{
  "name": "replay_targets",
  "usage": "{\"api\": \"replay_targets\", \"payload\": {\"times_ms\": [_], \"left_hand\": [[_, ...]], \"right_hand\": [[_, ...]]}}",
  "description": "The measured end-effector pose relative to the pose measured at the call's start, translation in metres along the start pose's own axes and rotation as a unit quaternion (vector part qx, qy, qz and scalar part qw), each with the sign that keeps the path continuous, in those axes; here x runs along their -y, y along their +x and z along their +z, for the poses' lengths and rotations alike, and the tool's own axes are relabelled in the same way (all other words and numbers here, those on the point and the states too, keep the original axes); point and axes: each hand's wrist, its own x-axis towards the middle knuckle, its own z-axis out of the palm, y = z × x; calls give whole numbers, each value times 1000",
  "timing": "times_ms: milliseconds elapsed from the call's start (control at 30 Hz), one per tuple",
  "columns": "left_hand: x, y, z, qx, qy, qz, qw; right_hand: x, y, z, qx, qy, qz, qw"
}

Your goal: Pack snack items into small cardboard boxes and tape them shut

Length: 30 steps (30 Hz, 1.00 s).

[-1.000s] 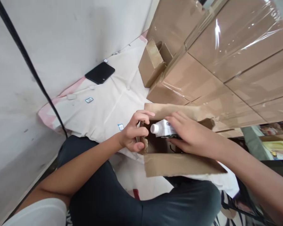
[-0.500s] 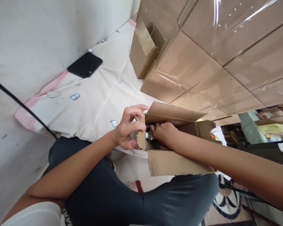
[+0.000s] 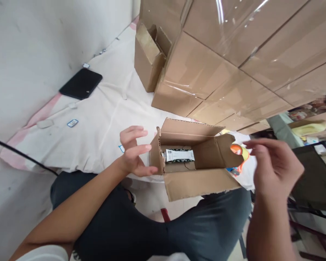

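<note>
An open cardboard box (image 3: 202, 185) stands in front of me on the cloth's near edge, its flaps folded outward. Inside, at the left end of the floor, lies a white tube with black patterned edges (image 3: 180, 155). My left hand (image 3: 136, 154) is open at the box's left flap, fingers apart and curved; whether a fingertip touches the cardboard is hard to tell. Beyond the right flap hovers my right hand (image 3: 277, 170), slightly blurred, open with bent fingers and nothing visible in it. An orange and yellow printed item (image 3: 240, 157) shows behind that flap, partly hidden.
Stacked cardboard cartons (image 3: 214, 65) under clear film rise at the back right. A small open carton (image 3: 149, 58) leans against them. On the white cloth (image 3: 105, 119) lie a black tablet-like slab (image 3: 80, 83) and a blue-edged label (image 3: 72, 123). A dark chair (image 3: 315, 177) stands at right.
My right hand has come out of the box and moved right, leaving the tube inside in view. My left hand has loosened from the left flap. The view has shifted a little.
</note>
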Motion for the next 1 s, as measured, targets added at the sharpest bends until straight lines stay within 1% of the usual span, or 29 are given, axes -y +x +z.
{"api": "replay_targets", "payload": {"times_ms": [33,67,100,133,167,200,233,267,300,367,433,533,600,667,733,800,833,867,933,967,1000], "left_hand": [[-3,2,1,-36,-1,43,998],[-6,4,1,-40,-11,90,995],[-8,7,1,-1,-21,127,992],[-10,10,0,74,-34,147,986],[-12,12,-1,151,-48,159,974],[-12,15,-2,208,-61,168,962],[-12,16,-3,240,-69,174,953],[-11,17,-4,247,-71,179,950],[-10,17,-5,245,-66,182,950],[-9,15,-6,238,-41,188,952],[-10,10,-4,219,-21,179,959],[-19,1,3,170,-27,131,976],[-28,-4,9,138,-53,60,987],[-36,-9,13,115,-81,-35,989],[-41,-11,16,98,-93,-123,983],[-42,-10,18,101,-109,-183,972],[-42,-9,19,110,-126,-204,965],[-41,-8,19,125,-148,-219,956],[-39,-5,19,158,-180,-238,941],[-39,-4,18,162,-177,-238,941],[-39,-2,17,152,-163,-229,947]], "right_hand": [[-20,-12,-5,-83,88,50,991],[-40,-25,-7,-122,176,93,972],[-56,-38,-5,-119,240,123,956],[-69,-49,-1,-84,273,140,948],[-77,-58,4,-24,287,148,946],[-81,-65,8,41,282,148,947],[-81,-69,11,99,265,141,949],[-78,-71,11,146,241,129,951],[-73,-71,10,178,214,115,954],[-64,-69,2,210,157,79,962],[-58,-68,-7,244,116,33,962],[-59,-74,-13,266,101,-14,959],[-62,-81,-9,256,118,-22,959],[-65,-88,0,220,148,6,964],[-64,-88,11,166,178,64,968],[-60,-78,22,130,195,113,966],[-57,-71,26,127,198,119,965],[-54,-62,30,137,197,115,964],[-48,-43,34,162,187,94,964],[-46,-36,34,164,180,81,967],[-44,-31,34,157,172,65,970]]}}
